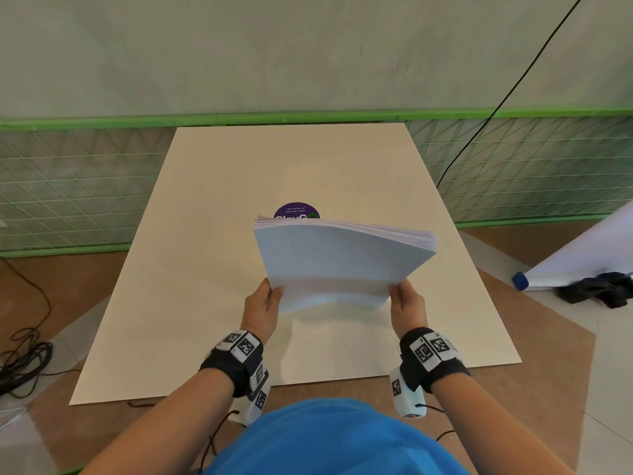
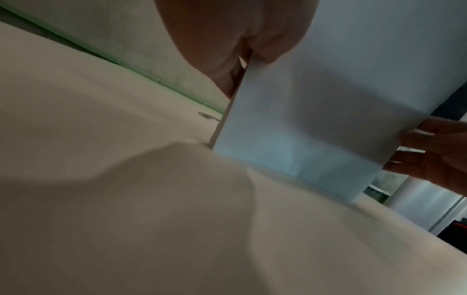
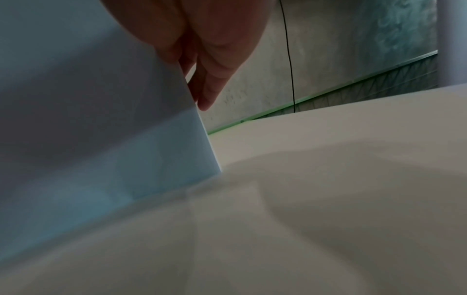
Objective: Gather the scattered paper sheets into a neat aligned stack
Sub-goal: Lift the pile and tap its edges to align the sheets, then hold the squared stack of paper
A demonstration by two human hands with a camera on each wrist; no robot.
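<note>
A thick stack of white paper sheets [image 1: 342, 262] stands on its near edge on the cream board [image 1: 205, 234], leaning away from me, its top edge slightly fanned. My left hand [image 1: 263, 303] grips the stack's lower left side, thumb on the near face. My right hand [image 1: 406, 301] grips the lower right side the same way. In the left wrist view the stack [image 2: 316, 111] meets the board at its bottom corner, with my left hand [image 2: 242, 40] on its edge and the right hand's fingers [image 2: 434, 145] opposite. The right wrist view shows the stack [image 3: 101, 119] and my right hand [image 3: 202, 49].
A purple round sticker [image 1: 296, 210] lies on the board just behind the stack. Green mesh fencing [image 1: 68, 186] lines the back. Black cables [image 1: 24, 358] lie on the floor at left. A blue-capped tube [image 1: 548, 277] and dark cloth [image 1: 596, 289] sit at right.
</note>
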